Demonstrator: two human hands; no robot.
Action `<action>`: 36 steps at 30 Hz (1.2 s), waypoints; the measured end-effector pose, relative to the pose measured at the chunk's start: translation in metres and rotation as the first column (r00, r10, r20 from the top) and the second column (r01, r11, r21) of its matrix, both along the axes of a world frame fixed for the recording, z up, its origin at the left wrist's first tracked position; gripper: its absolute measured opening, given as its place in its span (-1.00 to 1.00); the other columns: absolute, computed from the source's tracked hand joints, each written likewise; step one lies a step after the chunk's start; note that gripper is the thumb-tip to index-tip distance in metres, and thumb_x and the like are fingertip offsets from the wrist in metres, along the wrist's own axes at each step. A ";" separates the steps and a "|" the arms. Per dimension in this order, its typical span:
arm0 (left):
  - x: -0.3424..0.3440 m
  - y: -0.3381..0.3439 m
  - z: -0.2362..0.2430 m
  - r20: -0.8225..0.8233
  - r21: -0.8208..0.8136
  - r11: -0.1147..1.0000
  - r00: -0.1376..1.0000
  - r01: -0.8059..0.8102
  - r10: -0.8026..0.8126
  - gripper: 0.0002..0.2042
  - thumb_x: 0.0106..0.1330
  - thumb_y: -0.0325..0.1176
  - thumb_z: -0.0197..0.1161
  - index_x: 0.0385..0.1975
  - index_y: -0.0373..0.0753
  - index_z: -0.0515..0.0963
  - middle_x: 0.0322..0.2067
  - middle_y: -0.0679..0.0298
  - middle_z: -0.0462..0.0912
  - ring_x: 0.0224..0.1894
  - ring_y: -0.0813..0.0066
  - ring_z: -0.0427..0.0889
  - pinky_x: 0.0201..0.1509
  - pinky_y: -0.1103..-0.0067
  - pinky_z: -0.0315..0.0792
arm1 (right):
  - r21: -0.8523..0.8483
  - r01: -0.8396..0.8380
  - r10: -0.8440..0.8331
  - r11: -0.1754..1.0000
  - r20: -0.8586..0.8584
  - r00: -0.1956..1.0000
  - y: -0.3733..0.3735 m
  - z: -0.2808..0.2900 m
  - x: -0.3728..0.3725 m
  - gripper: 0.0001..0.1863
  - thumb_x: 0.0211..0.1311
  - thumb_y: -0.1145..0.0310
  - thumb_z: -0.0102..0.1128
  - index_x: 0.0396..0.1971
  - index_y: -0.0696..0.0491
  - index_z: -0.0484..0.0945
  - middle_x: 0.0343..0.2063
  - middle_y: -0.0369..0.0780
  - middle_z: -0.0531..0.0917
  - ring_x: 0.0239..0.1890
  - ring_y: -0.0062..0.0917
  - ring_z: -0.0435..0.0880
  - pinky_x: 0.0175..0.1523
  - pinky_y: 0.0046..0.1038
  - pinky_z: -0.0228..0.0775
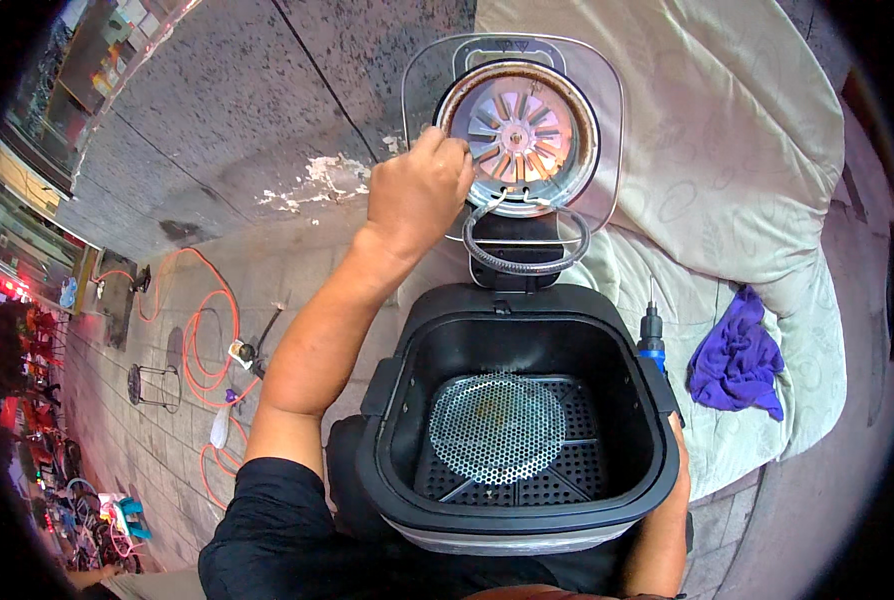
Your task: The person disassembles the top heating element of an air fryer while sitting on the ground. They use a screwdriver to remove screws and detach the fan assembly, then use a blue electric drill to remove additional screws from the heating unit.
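A black square-bodied appliance (412, 330) faces up, open, with a round perforated metal plate (497, 425) on its slotted inner grate. Behind it stands the raised lid (612, 130), exposing a round metal housing with a bladed fan (517, 138). A curved metal heating tube (527, 268) hangs from white leads below the fan. My left hand (417, 190) is closed at the housing’s left rim, fingertips hidden. My right hand (675, 450) is against the body’s right side, mostly hidden. A blue-and-black power driver (651, 335) sits just right of the body.
A quilted cream pad (737, 130) with a crumpled purple cloth (732, 355) lies right. Left are a grey wall (217, 100), coiled orange hose (192, 330) on paving, a small wire stand (155, 383), and clutter (112, 520). Part of another person’s arm (97, 575) shows lower left.
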State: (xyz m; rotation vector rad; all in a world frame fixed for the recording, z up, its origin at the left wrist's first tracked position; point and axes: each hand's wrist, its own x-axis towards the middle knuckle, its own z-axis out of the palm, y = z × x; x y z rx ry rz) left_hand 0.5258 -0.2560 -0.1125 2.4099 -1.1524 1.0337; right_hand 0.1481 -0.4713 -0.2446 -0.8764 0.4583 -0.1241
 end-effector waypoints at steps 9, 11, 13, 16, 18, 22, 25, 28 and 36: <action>0.001 0.002 0.000 -0.021 -0.021 0.998 0.998 0.066 -0.067 -0.91 0.36 -0.32 0.35 -0.30 -0.18 0.69 -0.36 0.20 0.66 -0.43 0.07 0.72 -0.39 0.28 0.64 | 0.044 0.082 -0.082 0.996 -0.020 0.996 0.013 0.016 0.003 -0.56 0.38 0.40 0.39 0.20 0.21 0.57 -0.03 -0.22 0.77 -0.10 -0.58 0.77 0.02 -0.49 0.64; 0.001 0.001 -0.001 -0.028 -0.033 0.997 0.997 0.066 -0.067 -0.90 0.36 -0.32 0.35 -0.29 -0.18 0.69 -0.34 0.19 0.67 -0.41 0.06 0.73 -0.36 0.26 0.64 | 0.070 0.101 -0.101 0.992 -0.006 0.995 0.015 0.018 0.004 -0.56 0.38 0.41 0.38 0.20 0.21 0.57 -0.03 -0.21 0.77 -0.11 -0.58 0.77 0.01 -0.49 0.65; 0.000 -0.001 -0.003 -0.055 -0.056 0.997 0.997 0.050 -0.053 -0.90 0.36 -0.32 0.35 -0.28 -0.18 0.70 -0.34 0.19 0.67 -0.38 0.05 0.73 -0.32 0.25 0.63 | 0.069 0.112 -0.111 0.991 -0.012 0.994 0.016 0.020 0.004 -0.55 0.37 0.42 0.38 0.20 0.21 0.56 -0.03 -0.21 0.77 -0.13 -0.57 0.77 -0.01 -0.49 0.65; 0.000 -0.003 -0.004 -0.086 -0.059 0.998 0.996 0.014 -0.019 -0.90 0.35 -0.33 0.35 -0.27 -0.19 0.70 -0.34 0.18 0.68 -0.34 0.04 0.73 -0.28 0.23 0.62 | 0.047 0.104 -0.102 0.994 -0.028 0.994 0.016 0.023 0.004 -0.54 0.35 0.43 0.38 0.21 0.21 0.56 -0.03 -0.21 0.77 -0.14 -0.56 0.78 -0.02 -0.48 0.66; 0.001 -0.003 -0.004 -0.084 -0.059 0.998 0.996 0.013 -0.018 -0.89 0.36 -0.32 0.35 -0.26 -0.19 0.70 -0.33 0.17 0.67 -0.35 0.03 0.73 -0.28 0.22 0.63 | 0.038 0.089 -0.089 0.995 -0.016 0.996 0.016 0.028 0.005 -0.54 0.34 0.43 0.38 0.21 0.21 0.55 -0.04 -0.20 0.77 -0.14 -0.55 0.78 -0.03 -0.49 0.66; 0.004 0.001 -0.005 -0.091 -0.074 0.996 0.994 0.048 -0.054 -0.88 0.37 -0.30 0.35 -0.23 -0.18 0.69 -0.31 0.16 0.66 -0.36 0.02 0.74 -0.29 0.22 0.65 | 0.031 0.043 -0.042 0.999 -0.041 0.998 0.009 0.018 0.004 -0.53 0.32 0.45 0.37 0.21 0.21 0.55 -0.04 -0.19 0.76 -0.16 -0.54 0.78 -0.04 -0.48 0.66; 0.000 -0.001 0.003 -0.189 -0.182 0.983 0.980 0.026 -0.061 -0.84 0.36 -0.30 0.37 -0.16 -0.20 0.69 -0.32 0.15 0.67 -0.29 0.10 0.74 -0.23 0.29 0.61 | 0.025 0.038 -0.036 0.999 -0.071 0.997 0.008 0.018 0.004 -0.51 0.31 0.46 0.35 0.23 0.21 0.53 -0.04 -0.17 0.76 -0.17 -0.53 0.78 -0.05 -0.47 0.66; 0.005 -0.002 0.011 -0.181 -0.279 0.960 0.982 0.006 -0.059 -0.79 0.34 -0.28 0.40 -0.11 -0.20 0.70 -0.31 0.17 0.69 -0.27 0.18 0.74 -0.18 0.35 0.59 | 0.030 0.040 -0.038 0.999 -0.063 0.997 0.010 0.018 0.004 -0.48 0.31 0.44 0.35 0.26 0.21 0.51 -0.03 -0.17 0.75 -0.17 -0.52 0.78 -0.05 -0.47 0.66; 0.017 -0.013 0.024 0.039 -0.217 0.970 0.992 -0.106 0.118 -0.72 0.22 -0.24 0.48 -0.09 -0.08 0.70 -0.16 0.20 0.66 -0.04 0.10 0.62 0.00 0.21 0.54 | -0.046 -0.014 0.012 0.999 -0.036 0.999 0.006 0.018 0.003 -0.43 0.28 0.38 0.37 0.27 0.23 0.51 -0.02 -0.20 0.75 -0.13 -0.57 0.76 0.00 -0.50 0.62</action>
